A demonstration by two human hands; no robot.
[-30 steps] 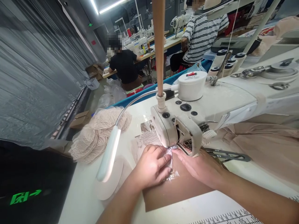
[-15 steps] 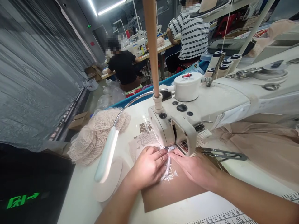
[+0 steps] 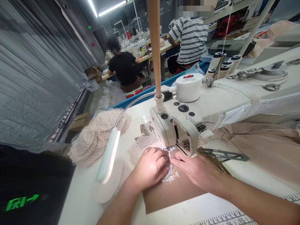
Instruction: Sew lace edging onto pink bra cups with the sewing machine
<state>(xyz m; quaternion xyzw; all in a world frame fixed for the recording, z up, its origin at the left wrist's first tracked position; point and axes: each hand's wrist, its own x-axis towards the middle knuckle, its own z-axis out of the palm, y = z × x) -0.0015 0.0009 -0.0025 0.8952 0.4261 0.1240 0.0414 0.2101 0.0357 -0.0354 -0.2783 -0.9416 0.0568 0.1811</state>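
Note:
At the sewing machine (image 3: 164,131), my left hand (image 3: 151,167) has its fingers curled on a strip of pale lace fabric (image 3: 172,175) just in front of the presser foot. My right hand (image 3: 197,170) comes in from the other side, its thumb and index finger pinching the same fabric close to the foot. Both sets of fingertips almost meet there, and the fabric between them is partly hidden. Beneath them lies a flat brown sheet (image 3: 168,200), with clear tape on it. The needle is too small to make out.
A lit gooseneck lamp (image 3: 108,156) bends down on the left, beside heaped beige lace (image 3: 93,134). Behind the right hand are a dark metal bracket (image 3: 229,154) and beige cloth (image 3: 262,147). A printed ruler (image 3: 232,218) runs along the front edge. Two people sit at machines farther back.
My left fingers have curled in more tightly, and the right fingers have bent beside the foot. The strip between the hands shows less than before. The view has shifted slightly.

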